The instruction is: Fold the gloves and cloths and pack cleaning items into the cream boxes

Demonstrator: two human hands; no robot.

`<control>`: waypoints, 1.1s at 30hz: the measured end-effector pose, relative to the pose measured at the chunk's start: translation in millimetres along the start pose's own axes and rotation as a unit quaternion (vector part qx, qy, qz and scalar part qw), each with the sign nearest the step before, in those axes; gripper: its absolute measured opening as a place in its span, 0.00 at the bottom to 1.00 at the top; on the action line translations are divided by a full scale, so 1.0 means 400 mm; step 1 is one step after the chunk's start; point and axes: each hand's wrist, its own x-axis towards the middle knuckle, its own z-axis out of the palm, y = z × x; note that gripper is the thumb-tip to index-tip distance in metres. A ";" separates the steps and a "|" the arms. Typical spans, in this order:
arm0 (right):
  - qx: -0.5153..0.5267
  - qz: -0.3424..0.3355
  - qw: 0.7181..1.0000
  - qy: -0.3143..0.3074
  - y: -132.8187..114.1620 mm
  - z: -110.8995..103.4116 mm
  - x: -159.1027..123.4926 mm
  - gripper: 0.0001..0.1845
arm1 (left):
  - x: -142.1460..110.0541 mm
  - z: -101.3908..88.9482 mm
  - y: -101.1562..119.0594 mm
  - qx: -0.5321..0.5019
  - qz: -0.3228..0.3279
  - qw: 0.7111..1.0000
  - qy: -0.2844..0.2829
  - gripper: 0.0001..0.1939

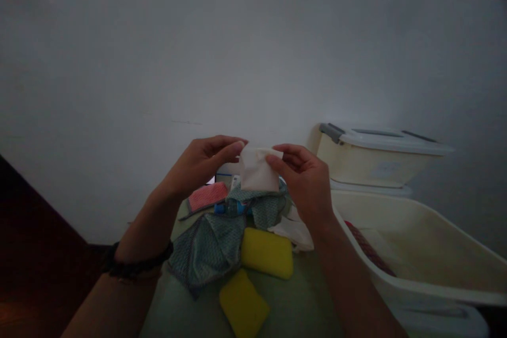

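Note:
A small white cloth or tissue, squared off as if folded, hangs upright between my two hands above the table. My left hand pinches its upper left corner between thumb and fingers. At the upper right edge, my right hand grips it the same way, thumb in front. Just below lie crumpled grey-green cloths and a folded pink cloth. A bottle with a blue cap shows partly among them. Another white crumpled piece rests under my right wrist.
Two yellow sponges lie on the pale green tabletop. On the right stands an open cream bin with a red patterned item inside. Behind it is a lidded storage box. A plain wall rises at the back.

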 end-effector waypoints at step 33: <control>0.126 0.164 0.966 -0.155 -0.008 -0.005 -0.004 0.14 | 0.001 0.015 0.008 0.025 -0.073 0.995 -0.061 0.27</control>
